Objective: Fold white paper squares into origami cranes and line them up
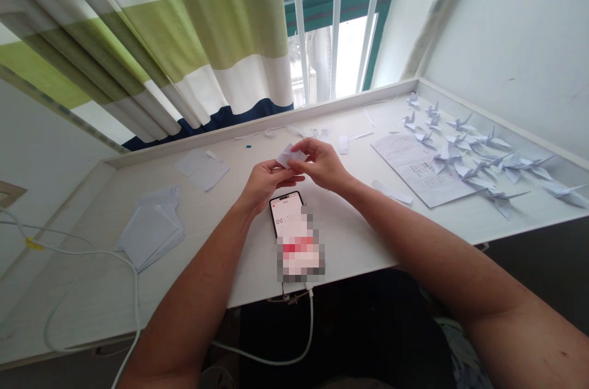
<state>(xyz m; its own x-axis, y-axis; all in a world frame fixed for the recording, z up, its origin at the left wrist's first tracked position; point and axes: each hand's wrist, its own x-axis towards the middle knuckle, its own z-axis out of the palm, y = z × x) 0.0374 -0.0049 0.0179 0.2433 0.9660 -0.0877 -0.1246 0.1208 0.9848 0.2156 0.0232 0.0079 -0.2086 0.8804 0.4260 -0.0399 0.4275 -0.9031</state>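
Holding a small folded paper near the middle of the head view, the left hand and right hand close on it from opposite sides, thumbs and fingers pinching it, probably so that neither side slips; the exact folds are too small to make out. At 6 o'clock from it lies a phone with digits on its lit screen, seemingly set there to be read at a glance, its lower part blurred. A paper stack, slightly fanned, sits at 8 o'clock, likely within easy reach of the left hand, and loose sheets lie at 9 o'clock. Paper birds gather around 3 o'clock, some on a lined sheet, perhaps grouped there to leave elbow room. All this rests on a pale tabletop with a raised back edge, paper scraps scattered towards 1 o'clock. Beyond, a white and green curtain hangs at 11 o'clock, a barred window lets in daylight at 12 to 1, and a plain wall rises at 2.
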